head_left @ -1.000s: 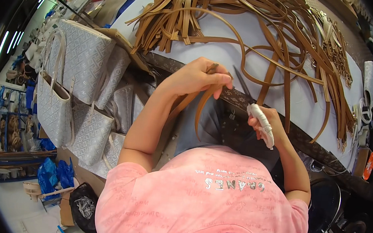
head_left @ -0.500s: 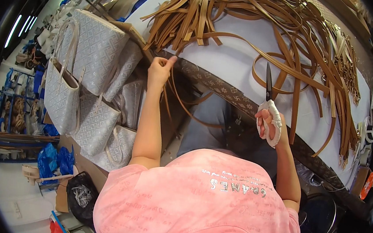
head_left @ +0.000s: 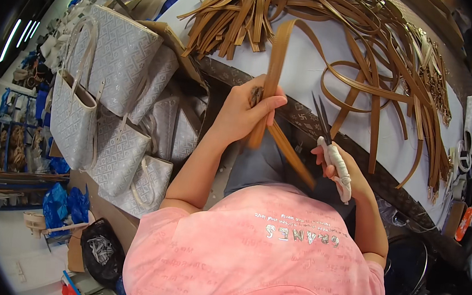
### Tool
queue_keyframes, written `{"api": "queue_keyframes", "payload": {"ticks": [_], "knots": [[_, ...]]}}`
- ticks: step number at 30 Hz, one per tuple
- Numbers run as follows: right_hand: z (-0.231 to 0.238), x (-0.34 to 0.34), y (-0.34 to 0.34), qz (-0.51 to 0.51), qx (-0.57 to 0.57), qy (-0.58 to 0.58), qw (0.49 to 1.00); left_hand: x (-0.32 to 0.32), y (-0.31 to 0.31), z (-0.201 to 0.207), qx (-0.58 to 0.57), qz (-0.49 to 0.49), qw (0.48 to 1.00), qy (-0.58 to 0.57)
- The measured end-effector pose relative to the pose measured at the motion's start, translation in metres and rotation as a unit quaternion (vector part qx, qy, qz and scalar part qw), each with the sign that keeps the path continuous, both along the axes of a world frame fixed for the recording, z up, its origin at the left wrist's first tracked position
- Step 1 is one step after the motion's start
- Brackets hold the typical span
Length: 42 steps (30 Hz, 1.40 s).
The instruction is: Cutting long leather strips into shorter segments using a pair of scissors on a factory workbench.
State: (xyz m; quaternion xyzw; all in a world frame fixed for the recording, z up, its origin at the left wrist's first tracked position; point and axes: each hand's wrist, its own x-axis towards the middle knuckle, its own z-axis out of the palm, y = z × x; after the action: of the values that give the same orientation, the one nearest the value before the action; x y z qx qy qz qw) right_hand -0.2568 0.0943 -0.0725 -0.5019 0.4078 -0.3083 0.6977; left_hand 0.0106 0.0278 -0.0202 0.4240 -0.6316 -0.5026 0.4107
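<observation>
My left hand (head_left: 249,110) is closed round a brown leather strap (head_left: 279,56), pinching it between thumb and fingers above my lap. One part of the strap loops up and over toward the pile on the table; another part hangs below the hand, its end smeared by motion. In my right hand (head_left: 346,169) is a pair of scissors (head_left: 337,165) with dark blades and handles wrapped in white. The blades point up and away, slightly parted, and touch no strap that I can make out. A large heap of brown straps (head_left: 370,24) lies on the white tabletop (head_left: 310,70).
Grey patterned handbags (head_left: 117,61) are piled at the left beside the table. Metal clasps (head_left: 444,104) hang from strap ends at the right. An orange tool (head_left: 465,224) sits at the far right edge. A black bag of scraps (head_left: 100,251) stands at lower left.
My left hand has moved right and nearer from the table's edge, now lifting a strap with it. The scissors have come slightly nearer and tilted left, their blades parting.
</observation>
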Motion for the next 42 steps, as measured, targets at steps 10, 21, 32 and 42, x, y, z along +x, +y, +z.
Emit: {"api": "queue_keyframes", "payload": {"ticks": [10,21,32,42], "knots": [[0.029,-0.002,-0.009,0.032,0.048,0.061,0.996,0.002,0.008,0.032,0.015,-0.094,0.995,0.034],[0.029,0.000,-0.013,0.058,0.041,0.080,0.994,0.013,0.006,0.019,0.002,-0.035,0.999,-0.019],[0.035,0.002,-0.013,0.096,0.000,0.128,0.987,0.002,0.009,0.032,0.031,0.008,0.998,-0.062],[0.057,0.004,-0.018,0.109,0.030,0.144,0.983,0.002,0.011,0.034,0.036,-0.029,0.996,-0.078]]}}
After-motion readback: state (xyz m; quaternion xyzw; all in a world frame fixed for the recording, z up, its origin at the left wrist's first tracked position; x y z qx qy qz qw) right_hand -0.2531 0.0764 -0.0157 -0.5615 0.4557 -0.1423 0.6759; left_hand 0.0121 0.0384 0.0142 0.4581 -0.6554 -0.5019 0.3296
